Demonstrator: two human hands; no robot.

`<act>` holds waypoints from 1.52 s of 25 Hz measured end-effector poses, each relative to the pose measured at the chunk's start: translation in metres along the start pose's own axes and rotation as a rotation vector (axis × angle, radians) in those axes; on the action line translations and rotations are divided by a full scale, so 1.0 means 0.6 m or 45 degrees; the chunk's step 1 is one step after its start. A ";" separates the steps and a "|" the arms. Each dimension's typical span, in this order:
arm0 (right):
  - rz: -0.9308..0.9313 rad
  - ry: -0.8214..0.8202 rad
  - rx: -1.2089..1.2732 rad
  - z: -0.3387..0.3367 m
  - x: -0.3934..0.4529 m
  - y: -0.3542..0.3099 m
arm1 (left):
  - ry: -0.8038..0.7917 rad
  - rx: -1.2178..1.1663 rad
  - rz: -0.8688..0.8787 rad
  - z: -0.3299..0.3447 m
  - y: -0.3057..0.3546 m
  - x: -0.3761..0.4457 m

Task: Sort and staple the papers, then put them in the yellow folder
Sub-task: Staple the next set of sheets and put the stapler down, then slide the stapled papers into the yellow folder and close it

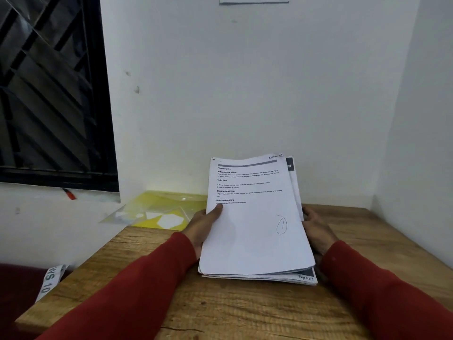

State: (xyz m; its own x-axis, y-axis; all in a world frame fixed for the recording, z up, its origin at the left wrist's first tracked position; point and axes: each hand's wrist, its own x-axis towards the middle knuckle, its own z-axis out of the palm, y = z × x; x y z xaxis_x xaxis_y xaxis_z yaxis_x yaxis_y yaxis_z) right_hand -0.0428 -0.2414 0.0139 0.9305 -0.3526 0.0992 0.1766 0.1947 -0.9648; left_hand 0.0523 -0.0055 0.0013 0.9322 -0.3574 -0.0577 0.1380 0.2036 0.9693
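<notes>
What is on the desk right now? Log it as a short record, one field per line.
papers: stack held up between both hands, printed top sheet with a circled handwritten mark
left hand: grips the stack's left edge, thumb on the top sheet
right hand: holds the stack's right edge, mostly hidden behind it
yellow folder: lying at the table's far left corner, against the wall
table: wooden
stapler: none visible

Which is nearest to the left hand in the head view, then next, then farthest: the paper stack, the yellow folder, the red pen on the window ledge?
1. Paper stack: gripped by the left hand at its left edge.
2. Yellow folder: just beyond the hand, at the table's far left by the wall.
3. Red pen: farthest, on the ledge under the window.
</notes>
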 end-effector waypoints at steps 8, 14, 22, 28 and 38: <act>-0.205 -0.093 -0.121 0.013 -0.017 -0.044 | 0.139 0.210 0.700 0.030 0.022 -0.024; -0.631 -0.078 -0.267 0.023 -0.051 -0.142 | 0.185 0.376 1.123 0.070 0.083 -0.079; -0.447 -0.114 -0.377 -0.044 -0.062 -0.041 | -0.108 0.497 0.785 0.055 0.004 -0.071; 0.019 -0.193 -0.504 -0.088 -0.028 -0.032 | -0.116 0.609 0.208 0.054 -0.008 -0.063; 0.227 -0.266 -1.051 -0.157 -0.004 -0.051 | 0.126 1.322 0.369 0.010 0.012 -0.031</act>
State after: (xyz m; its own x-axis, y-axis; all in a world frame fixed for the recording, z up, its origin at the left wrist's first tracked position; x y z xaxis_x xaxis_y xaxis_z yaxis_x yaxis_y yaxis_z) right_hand -0.0805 -0.3330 0.0204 0.9764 -0.1887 -0.1054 -0.1908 -0.5235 -0.8304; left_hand 0.0340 -0.0026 0.0105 0.9130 -0.3352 0.2327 -0.3996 -0.6194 0.6758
